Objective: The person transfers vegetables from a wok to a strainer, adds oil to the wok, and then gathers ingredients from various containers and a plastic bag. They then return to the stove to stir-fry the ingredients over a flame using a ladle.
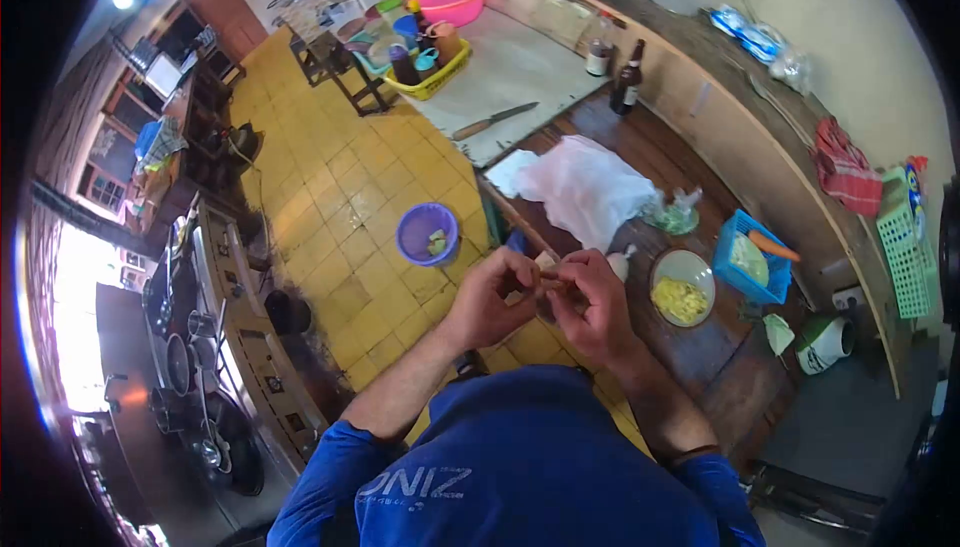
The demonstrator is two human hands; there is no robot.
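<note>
garlic clove (548,269), or some small pale piece like it, sits pinched between my two hands, right at the near edge of the dark wooden table (700,347). my left hand (492,299) closes on it from the left, fingers curled and thumb pressing in; my right hand (592,305) meets it from the right, fingertips bent over the top. both touch it, so neither is nearer. its long axis i cannot tell, since my fingers hide nearly all of it. a thin wooden stick (520,219) runs from the hands toward the far left. just right of my right hand stands a bowl (683,297) of yellow bits, and a purple bowl (427,233) sits on the floor to the left. the fisheye view blurs small details.
</note>
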